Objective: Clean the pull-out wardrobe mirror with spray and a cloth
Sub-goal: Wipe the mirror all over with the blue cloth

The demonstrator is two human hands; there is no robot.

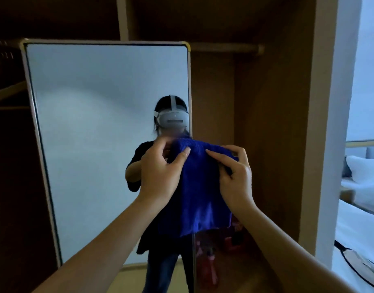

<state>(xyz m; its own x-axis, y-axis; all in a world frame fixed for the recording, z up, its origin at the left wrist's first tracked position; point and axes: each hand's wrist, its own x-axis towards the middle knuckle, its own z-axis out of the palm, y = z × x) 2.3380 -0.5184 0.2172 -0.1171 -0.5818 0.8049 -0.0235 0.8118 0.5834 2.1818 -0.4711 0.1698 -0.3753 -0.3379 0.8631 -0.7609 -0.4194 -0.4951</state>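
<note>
Blue microfibre cloth (199, 195) hanging before framed mirror (97, 123); top edge pinched by left hand (160, 176) and right hand (236, 178), thumbs against fingers.

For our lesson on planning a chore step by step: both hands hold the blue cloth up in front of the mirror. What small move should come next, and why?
Probably bunch the cloth into the right hand and bring it to the mirror. Both hands, the left too, pinch its top edge, so it hangs loose and clear of the glass; a pad in one grip wipes better.
</note>
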